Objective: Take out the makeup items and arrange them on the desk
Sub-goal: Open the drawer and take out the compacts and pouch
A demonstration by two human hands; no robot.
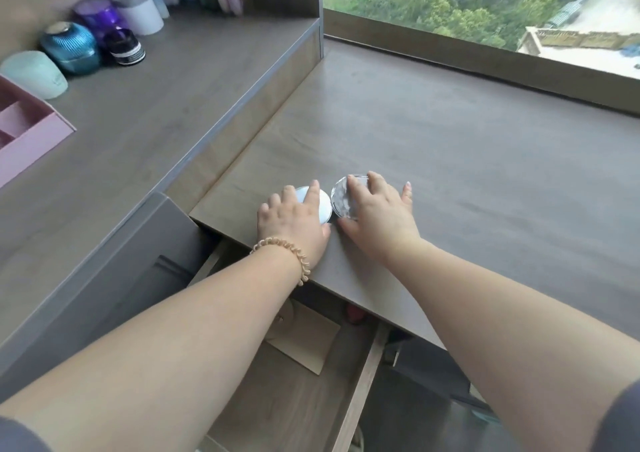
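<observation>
Two round compacts lie side by side on the low wooden desk [450, 160] near its front left corner. My left hand [294, 223], with a coiled band on its wrist, rests over the white compact [323, 204] and grips it. My right hand [377, 216] covers the clear, faceted compact [341, 197], fingers curled on its far rim. Below the desk edge an open drawer [360, 379] shows a beige card [304, 340] and a small red item [353, 313], partly hidden by my arms.
To the left stands a higher counter [145, 105] with a pink organiser tray [31, 129], a mint case [36, 74], teal, purple, black and white jars, and bottles at the back. A window ledge [485, 67] borders the desk's far side.
</observation>
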